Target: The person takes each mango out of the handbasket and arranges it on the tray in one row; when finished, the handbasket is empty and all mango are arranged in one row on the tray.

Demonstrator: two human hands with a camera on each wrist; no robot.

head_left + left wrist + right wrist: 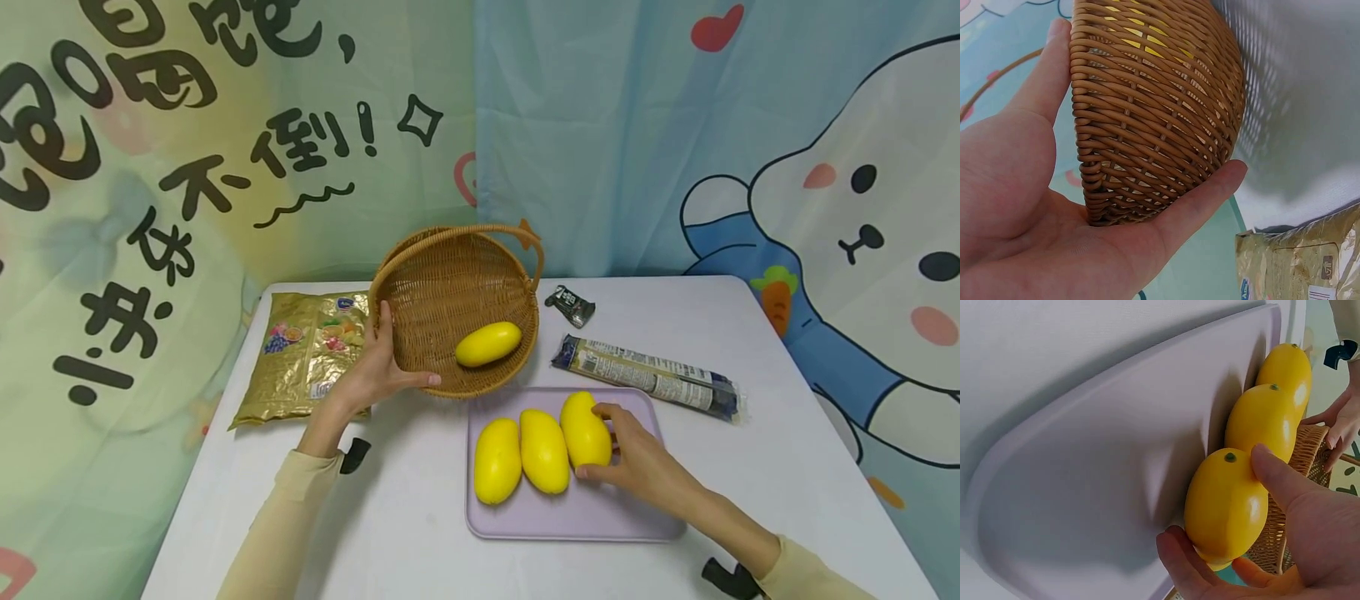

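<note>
My left hand (372, 368) grips the side of a brown wicker basket (442, 287), thumb on the rim and fingers against the outer weave. The basket is tilted, its opening facing me, with one yellow mango (488, 344) inside. On a pale purple tray (570, 525) three more mangoes lie side by side: a left one (497, 461), a middle one (544, 451) and a right one (585, 429). My right hand (637, 454) holds the right mango between thumb and fingers; in the right wrist view, this mango (1225, 506) is nearest.
A gold printed food bag (300, 358) lies left of the basket. Behind the tray, to the right, are a long packaged bundle (648, 377) and a small dark wrapped packet (572, 306). Printed curtains (585, 150) hang along the white table's (405, 517) back edge.
</note>
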